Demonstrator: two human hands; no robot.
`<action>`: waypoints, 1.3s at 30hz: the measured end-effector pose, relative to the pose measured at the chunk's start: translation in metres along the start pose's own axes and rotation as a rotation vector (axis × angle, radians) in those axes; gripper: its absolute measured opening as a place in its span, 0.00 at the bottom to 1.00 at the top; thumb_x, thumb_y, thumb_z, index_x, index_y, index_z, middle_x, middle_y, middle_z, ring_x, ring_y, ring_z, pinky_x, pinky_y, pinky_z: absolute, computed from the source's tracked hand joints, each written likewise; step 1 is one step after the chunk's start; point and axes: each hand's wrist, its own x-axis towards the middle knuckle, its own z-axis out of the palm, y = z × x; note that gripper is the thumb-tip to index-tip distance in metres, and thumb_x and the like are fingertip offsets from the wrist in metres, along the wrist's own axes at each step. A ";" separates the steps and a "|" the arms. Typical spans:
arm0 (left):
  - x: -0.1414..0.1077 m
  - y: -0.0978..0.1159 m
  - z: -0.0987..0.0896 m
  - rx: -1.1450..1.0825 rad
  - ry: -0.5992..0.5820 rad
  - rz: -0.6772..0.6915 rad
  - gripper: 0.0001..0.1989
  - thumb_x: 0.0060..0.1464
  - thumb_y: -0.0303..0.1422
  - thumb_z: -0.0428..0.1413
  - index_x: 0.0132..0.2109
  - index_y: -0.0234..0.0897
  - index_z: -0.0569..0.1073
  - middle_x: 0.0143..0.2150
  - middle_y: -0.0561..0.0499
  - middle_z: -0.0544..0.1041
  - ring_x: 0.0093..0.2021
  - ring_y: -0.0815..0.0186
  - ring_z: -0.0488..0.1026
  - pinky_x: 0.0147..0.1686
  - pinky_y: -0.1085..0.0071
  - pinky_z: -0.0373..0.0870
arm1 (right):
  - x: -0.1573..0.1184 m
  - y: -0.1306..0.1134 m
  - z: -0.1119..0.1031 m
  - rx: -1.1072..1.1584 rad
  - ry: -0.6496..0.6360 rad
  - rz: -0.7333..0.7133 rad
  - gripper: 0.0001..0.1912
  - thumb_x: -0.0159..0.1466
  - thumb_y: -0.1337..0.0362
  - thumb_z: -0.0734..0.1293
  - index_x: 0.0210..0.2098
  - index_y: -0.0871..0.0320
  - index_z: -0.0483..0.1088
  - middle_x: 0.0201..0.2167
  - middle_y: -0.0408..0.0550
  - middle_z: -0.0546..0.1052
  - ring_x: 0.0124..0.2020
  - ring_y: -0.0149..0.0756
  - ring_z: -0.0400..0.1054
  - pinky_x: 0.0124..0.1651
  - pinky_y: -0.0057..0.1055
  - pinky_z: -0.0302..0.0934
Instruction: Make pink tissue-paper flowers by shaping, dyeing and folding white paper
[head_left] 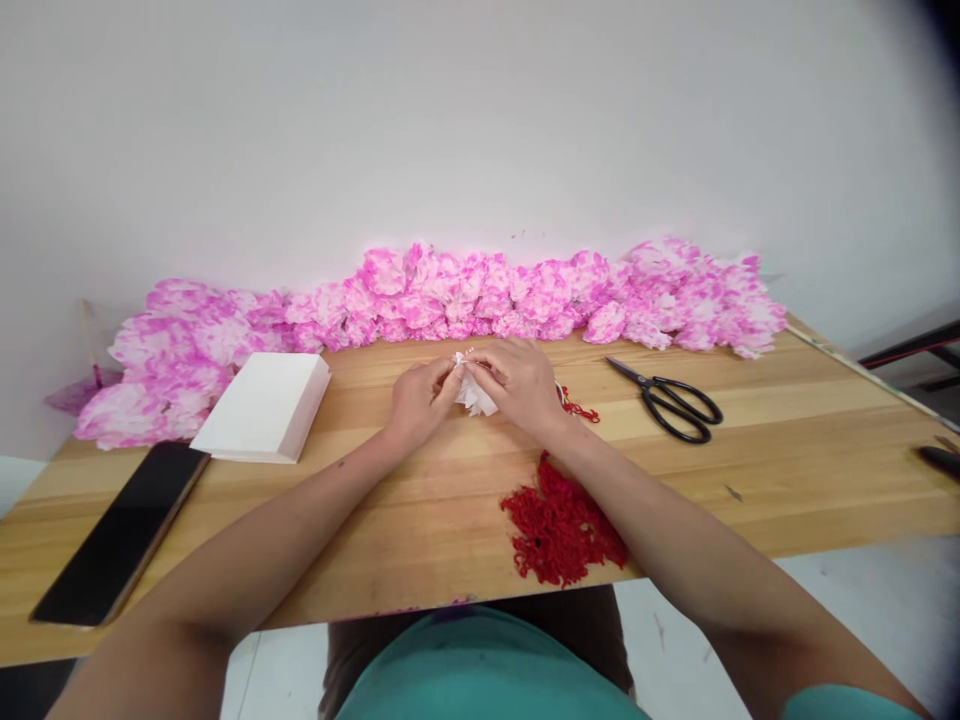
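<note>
Near the middle of the table, my left hand (pixel 422 400) and my right hand (pixel 523 385) meet over a small bunch of white pleated paper (pixel 475 397). Thumb and fingers of each hand pinch it at its upper end, while the ruffled lower part hangs toward me. A few tiny reddish bits show at the pinched tip, too small to name. Just right of my right hand lie some red threads (pixel 580 408), partly hidden by the wrist. A heap of red yarn pieces (pixel 559 525) sits under my right forearm, close to the front edge.
A long row of pink and white paper flowers (pixel 480 290) lines the wall. On the left are a stack of white paper (pixel 262 405) and a black phone (pixel 124 535). Black-handled scissors (pixel 667 398) lie to the right on the wooden table (pixel 810 470).
</note>
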 end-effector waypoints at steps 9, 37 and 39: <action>0.001 0.004 -0.002 -0.286 0.101 -0.101 0.18 0.61 0.41 0.49 0.26 0.36 0.64 0.24 0.55 0.65 0.26 0.70 0.61 0.28 0.74 0.58 | 0.003 0.008 0.008 0.670 0.062 0.447 0.12 0.64 0.55 0.65 0.35 0.57 0.73 0.30 0.44 0.77 0.29 0.33 0.69 0.31 0.29 0.59; 0.001 -0.001 0.003 -0.326 0.038 -0.218 0.22 0.58 0.47 0.49 0.24 0.36 0.66 0.22 0.53 0.66 0.25 0.69 0.61 0.28 0.72 0.57 | -0.001 0.001 0.004 0.212 0.066 0.143 0.13 0.68 0.57 0.62 0.34 0.56 0.73 0.33 0.46 0.78 0.36 0.37 0.69 0.43 0.34 0.57; 0.000 -0.002 0.004 -0.266 0.037 -0.190 0.22 0.59 0.46 0.49 0.23 0.36 0.64 0.21 0.54 0.65 0.23 0.70 0.60 0.26 0.72 0.55 | -0.002 0.001 0.004 0.134 0.052 0.094 0.13 0.68 0.57 0.62 0.35 0.55 0.74 0.33 0.47 0.79 0.37 0.38 0.69 0.45 0.36 0.57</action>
